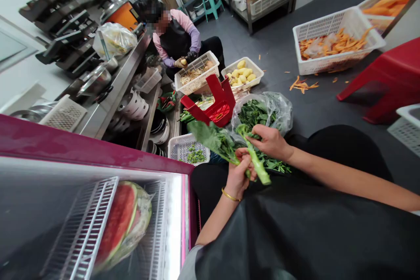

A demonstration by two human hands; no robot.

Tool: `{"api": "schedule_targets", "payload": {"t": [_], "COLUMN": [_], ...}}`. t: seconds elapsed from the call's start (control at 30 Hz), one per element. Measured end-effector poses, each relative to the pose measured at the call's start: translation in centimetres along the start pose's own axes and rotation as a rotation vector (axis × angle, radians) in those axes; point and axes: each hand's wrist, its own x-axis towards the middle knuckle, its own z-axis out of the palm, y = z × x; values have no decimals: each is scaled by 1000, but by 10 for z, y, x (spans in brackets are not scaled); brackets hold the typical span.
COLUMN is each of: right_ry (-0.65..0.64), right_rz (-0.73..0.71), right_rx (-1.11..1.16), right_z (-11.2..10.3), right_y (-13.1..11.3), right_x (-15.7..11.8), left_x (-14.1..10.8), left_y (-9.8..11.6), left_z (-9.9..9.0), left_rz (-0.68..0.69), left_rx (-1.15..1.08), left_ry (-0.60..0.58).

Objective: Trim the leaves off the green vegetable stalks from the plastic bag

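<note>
A thick pale-green stalk [258, 164] of a leafy green, like Chinese broccoli, slants between my two hands over my lap. My left hand [239, 170], with a gold bangle at the wrist, is closed around its lower part. Broad dark leaves [210, 139] on a thinner stem stick out to the left from the same hand. At the stalk's top, the thumb and fingers of my right hand [271, 141] pinch it near the small leaves. Right behind them stands a clear plastic bag [282, 111] full of leafy greens [254, 113]. More loose greens [274, 164] lie below my right hand.
A white basket [173, 151] with small green pieces and an upturned red stool [223, 111] lie ahead. Further off, a co-worker [179, 35] handles a potato over a basket [183, 87]. At left is a lit fridge [177, 210] with cut watermelon; at right, a red stool [390, 74].
</note>
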Motion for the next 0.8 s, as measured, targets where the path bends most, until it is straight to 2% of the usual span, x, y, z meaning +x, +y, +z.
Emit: {"api": "schedule_targets", "payload": {"t": [0.07, 0.13, 0.2, 0.27, 0.33, 0.37, 0.43, 0.5, 0.57, 0.63, 0.7, 0.73, 0.8], "right_ry": [-5, -60, -99, -140, -218, -257, -292, -269, -267, -303, -316, -271, -83], "right_rz": [-176, -185, 4, 297, 537, 607, 668, 661, 633, 586, 511, 489, 510], "right_rx": [-98, -66, 105, 419, 754, 880, 989, 940, 790, 613, 462, 411, 359], "right_z": [11, 18, 19, 14, 8, 5, 5, 11, 22, 31, 30, 25, 10], "right_y": [5, 7, 4, -4, -15, -19, -26, -30, -30, -24, -10, -1, 19], "right_x": [-6, -9, -9, -6, -1, 1, 5, 7, 7, 8, 13, 18, 30], "left_x": [3, 6, 8, 7, 4, 2, 0, 1, 4, 7, 7, 6, 4], "left_y": [-6, -10, -9, -2, 8, 11, 15, 11, 5, 0, 0, 3, 9], "left_z": [-1, -5, -10, -16, -20, -21, -20, -16, -13, -12, -14, -16, -20], "left_rz": [-72, -87, -31, 42, 84, 87, 80, 57, 17, -12, -10, 0, 21], "left_rx": [-26, -60, -77, -87, -81, -77, -82, -126, -180, -194, -191, -191, -186], "left_ry": [-49, -23, 56, 109, 99, 77, 38, 15, 14, 33, 55, 60, 65]}}
